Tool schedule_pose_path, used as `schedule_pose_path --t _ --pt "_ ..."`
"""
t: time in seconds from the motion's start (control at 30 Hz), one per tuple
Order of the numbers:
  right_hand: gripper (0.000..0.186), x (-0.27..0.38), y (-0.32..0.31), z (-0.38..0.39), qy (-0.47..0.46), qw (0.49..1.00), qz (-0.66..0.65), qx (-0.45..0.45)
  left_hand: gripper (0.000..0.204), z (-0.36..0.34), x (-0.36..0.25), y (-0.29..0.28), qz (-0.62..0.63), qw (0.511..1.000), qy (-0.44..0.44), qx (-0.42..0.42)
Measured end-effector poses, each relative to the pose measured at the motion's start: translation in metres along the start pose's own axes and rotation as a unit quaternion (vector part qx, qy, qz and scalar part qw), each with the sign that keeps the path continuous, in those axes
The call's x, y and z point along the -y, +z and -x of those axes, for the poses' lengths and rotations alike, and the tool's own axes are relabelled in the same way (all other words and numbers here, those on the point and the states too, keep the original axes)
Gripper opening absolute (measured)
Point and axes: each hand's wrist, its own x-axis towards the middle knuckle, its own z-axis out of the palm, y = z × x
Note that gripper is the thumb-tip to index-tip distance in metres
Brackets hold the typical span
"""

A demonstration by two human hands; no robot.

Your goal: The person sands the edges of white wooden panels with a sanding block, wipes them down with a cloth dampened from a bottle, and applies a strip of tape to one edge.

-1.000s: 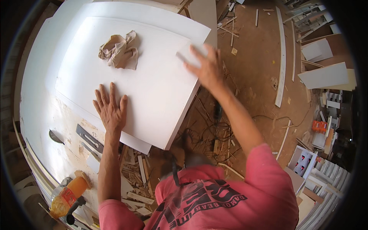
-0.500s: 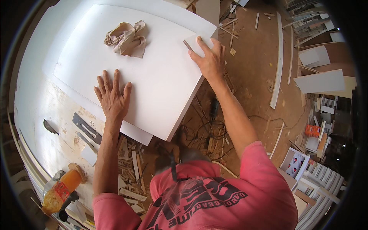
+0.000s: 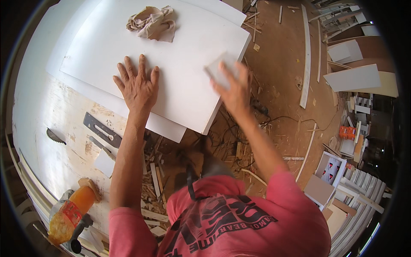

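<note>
A large white panel (image 3: 184, 64) lies on the workbench. My left hand (image 3: 140, 88) rests flat on it near its left edge, fingers spread. At the panel's right edge, my right hand (image 3: 233, 94) grips a small flat block (image 3: 221, 64), pale on top with a darker side. Motion smears this hand and the block, and the block's underside is hidden. A crumpled beige cloth (image 3: 152, 25) lies on the panel, beyond my left hand.
Left on the workbench (image 3: 68, 100) are a curved dark blade (image 3: 55, 136), a dark slotted metal plate (image 3: 102, 129) and a bottle of orange liquid (image 3: 70, 216). Wood offcuts and a cable (image 3: 280, 118) litter the brown floor. Boards (image 3: 353, 80) stand at right.
My right hand has slid the block toward me along the panel's right side. My left hand keeps its place on the panel. The whole view has shifted a little.
</note>
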Motion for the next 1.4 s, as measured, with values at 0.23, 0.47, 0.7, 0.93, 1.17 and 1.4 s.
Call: schedule_pose_path --t 0.23,0.47,0.7,0.93,1.17,1.4 --pt "0.055 0.021 0.003 0.001 -0.017 1.000 0.021 0.009 0.062 0.000 -0.005 0.002 -0.007 1.000 0.025 -0.002" --pt "0.057 0.084 -0.021 0.104 0.010 0.998 -0.035 0.043 0.062 0.000 0.003 0.005 -0.005 1.000 0.008 -0.008" --pt "0.049 0.061 0.006 0.007 -0.015 0.999 0.030 0.002 0.061 0.000 -0.006 0.002 0.017 1.000 0.023 -0.007" --pt "0.052 0.108 -0.033 0.115 0.001 0.998 -0.024 0.062 0.061 0.001 -0.001 0.002 0.017 1.000 0.017 -0.011" --pt "0.050 0.073 -0.002 0.034 0.030 0.998 0.046 0.008 0.060 0.001 -0.003 0.002 0.016 1.000 0.019 -0.006" --pt "0.053 0.096 -0.009 0.064 -0.037 0.998 0.025 0.048 0.060 0.001 -0.002 0.002 0.011 0.999 0.024 -0.029"
